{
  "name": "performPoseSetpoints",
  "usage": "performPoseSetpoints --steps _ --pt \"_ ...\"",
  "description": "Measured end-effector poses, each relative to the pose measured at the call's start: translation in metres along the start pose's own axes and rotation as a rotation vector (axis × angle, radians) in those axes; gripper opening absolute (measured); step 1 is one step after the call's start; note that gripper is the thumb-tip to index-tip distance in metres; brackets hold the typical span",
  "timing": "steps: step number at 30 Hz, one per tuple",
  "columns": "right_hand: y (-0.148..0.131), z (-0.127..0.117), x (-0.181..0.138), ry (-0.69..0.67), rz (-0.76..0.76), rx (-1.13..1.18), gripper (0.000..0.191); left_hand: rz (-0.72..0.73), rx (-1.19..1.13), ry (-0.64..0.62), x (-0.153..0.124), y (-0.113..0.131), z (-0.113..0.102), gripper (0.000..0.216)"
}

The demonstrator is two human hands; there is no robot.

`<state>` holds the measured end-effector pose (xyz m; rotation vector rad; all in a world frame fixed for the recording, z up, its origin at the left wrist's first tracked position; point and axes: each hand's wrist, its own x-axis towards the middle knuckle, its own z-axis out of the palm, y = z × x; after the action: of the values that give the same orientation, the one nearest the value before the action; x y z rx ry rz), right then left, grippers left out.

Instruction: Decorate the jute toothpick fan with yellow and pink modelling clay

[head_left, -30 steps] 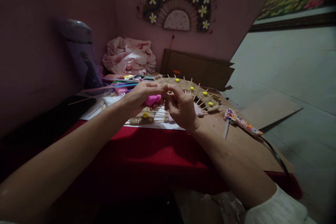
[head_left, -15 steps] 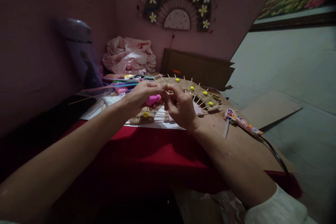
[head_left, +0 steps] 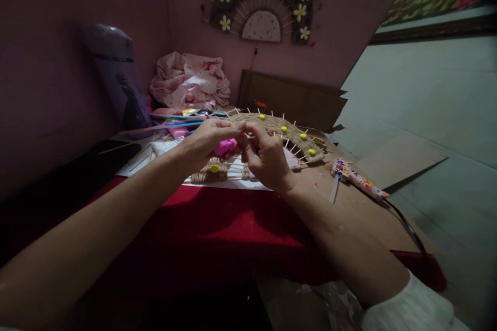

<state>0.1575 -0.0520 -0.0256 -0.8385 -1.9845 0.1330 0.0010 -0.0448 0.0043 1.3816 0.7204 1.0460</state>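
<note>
My left hand is closed, with a bright pink lump of modelling clay tucked in its lower fingers. Its thumb and forefinger meet the fingertips of my right hand, which is closed in a pinch. Whatever lies between the fingertips is too small or hidden to make out. Just beyond and below both hands lies a fan-shaped woven twine piece on thin sticks, dotted with several yellow discs. One yellow disc sits on its near left end, and my hands cover part of the weave.
A glue gun in flowered wrapping lies on cardboard at the right, its cord trailing off the edge. Coloured sticks, a plastic bag and crumpled cloth are at the back left. Folded cardboard leans against the wall beneath a flowered fan.
Both hands stay together in nearly the same place, with only slight finger movement at the pinch. The pink clay remains in my left hand. The view has shifted very slightly.
</note>
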Motion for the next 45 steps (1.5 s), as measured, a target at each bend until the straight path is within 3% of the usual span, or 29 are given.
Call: performPoseSetpoints --steps 45 --pt "-0.0009 -0.0003 -0.0001 0.004 -0.008 -0.008 0.018 0.041 0.015 -0.018 0.0003 -0.0016 -0.0017 0.03"
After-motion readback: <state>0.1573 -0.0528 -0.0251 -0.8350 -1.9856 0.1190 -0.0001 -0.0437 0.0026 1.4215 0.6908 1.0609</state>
